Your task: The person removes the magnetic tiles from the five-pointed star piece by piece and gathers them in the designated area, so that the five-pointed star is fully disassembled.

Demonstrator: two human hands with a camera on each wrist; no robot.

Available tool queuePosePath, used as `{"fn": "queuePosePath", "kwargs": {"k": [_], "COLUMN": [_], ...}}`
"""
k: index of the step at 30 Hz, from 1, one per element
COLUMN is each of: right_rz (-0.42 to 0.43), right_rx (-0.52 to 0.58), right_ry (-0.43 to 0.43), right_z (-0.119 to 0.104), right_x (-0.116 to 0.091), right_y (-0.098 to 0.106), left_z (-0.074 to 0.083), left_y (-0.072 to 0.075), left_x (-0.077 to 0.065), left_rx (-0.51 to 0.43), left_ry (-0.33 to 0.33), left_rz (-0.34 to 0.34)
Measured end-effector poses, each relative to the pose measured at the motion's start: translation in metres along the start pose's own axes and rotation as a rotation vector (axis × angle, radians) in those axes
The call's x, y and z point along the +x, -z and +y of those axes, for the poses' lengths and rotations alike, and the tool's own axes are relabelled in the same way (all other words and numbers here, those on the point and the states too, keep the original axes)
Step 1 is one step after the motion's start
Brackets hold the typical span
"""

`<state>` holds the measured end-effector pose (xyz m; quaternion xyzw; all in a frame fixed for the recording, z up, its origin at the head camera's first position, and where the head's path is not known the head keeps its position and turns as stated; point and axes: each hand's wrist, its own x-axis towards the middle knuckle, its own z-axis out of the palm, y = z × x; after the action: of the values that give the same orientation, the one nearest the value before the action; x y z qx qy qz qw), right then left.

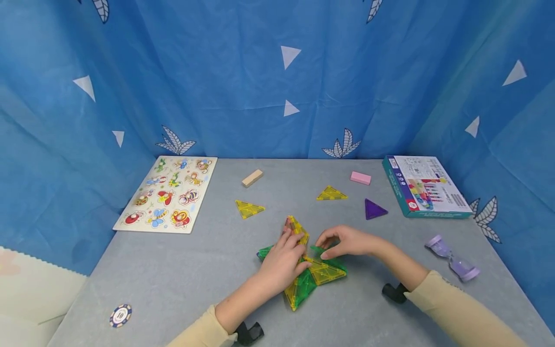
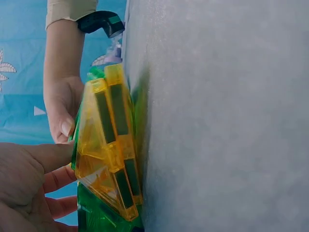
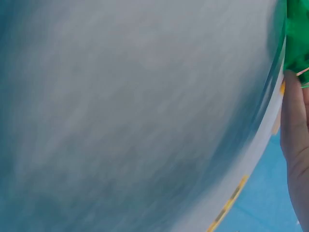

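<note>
A star-shaped build of yellow and green translucent magnetic tiles [image 1: 326,273] lies on the table, its yellow and green points spreading outward. My left hand [image 1: 282,258] holds it from above, fingers over its middle and thumb at the yellow point on the right. In the left wrist view, the thumb and fingers of the left hand [image 2: 29,179] meet the upper side of the build, beside two yellow tile edges [image 2: 116,130]. On the right side, my right hand [image 1: 347,242] pinches a green triangular tile [image 1: 318,249] between thumb and fingers. That green tile [image 3: 297,36] also shows in the right wrist view.
Loose yellow triangles [image 1: 249,209] and a purple triangle [image 1: 375,209] lie beyond the build. Wooden [image 1: 252,178] and pink [image 1: 361,178] blocks sit farther back. An insect puzzle board [image 1: 166,195] is at left, a box [image 1: 427,187] and hourglass [image 1: 452,258] at right, a poker chip [image 1: 120,315] front left.
</note>
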<state>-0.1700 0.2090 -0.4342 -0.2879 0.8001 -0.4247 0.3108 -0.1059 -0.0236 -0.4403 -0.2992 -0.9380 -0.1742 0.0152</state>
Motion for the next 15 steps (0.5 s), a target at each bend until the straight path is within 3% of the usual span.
{"fn": "queuePosePath", "kwargs": {"k": [3,7,12,15], "right_rz": [0.042,0.070,0.119,0.189], "right_rx": [0.096,0.150,0.154,0.096], "right_ry": [-0.068,-0.094,-0.124,-0.114], "right_z": [0.005,0.008,0.006,0.002], "right_x": [0.000,0.003,0.009,0.015], "right_y": [0.008,0.019,0.033,0.042], "left_z": [-0.001,-0.003,-0.004,-0.004], "left_y": [0.000,0.000,0.000,0.001], "left_x": [0.000,0.000,0.001,0.000], "left_rx": [-0.004,-0.008,-0.013,-0.010], "left_ry": [0.000,-0.006,-0.017,-0.018], "left_rz": [-0.002,0.000,0.007,0.002]}}
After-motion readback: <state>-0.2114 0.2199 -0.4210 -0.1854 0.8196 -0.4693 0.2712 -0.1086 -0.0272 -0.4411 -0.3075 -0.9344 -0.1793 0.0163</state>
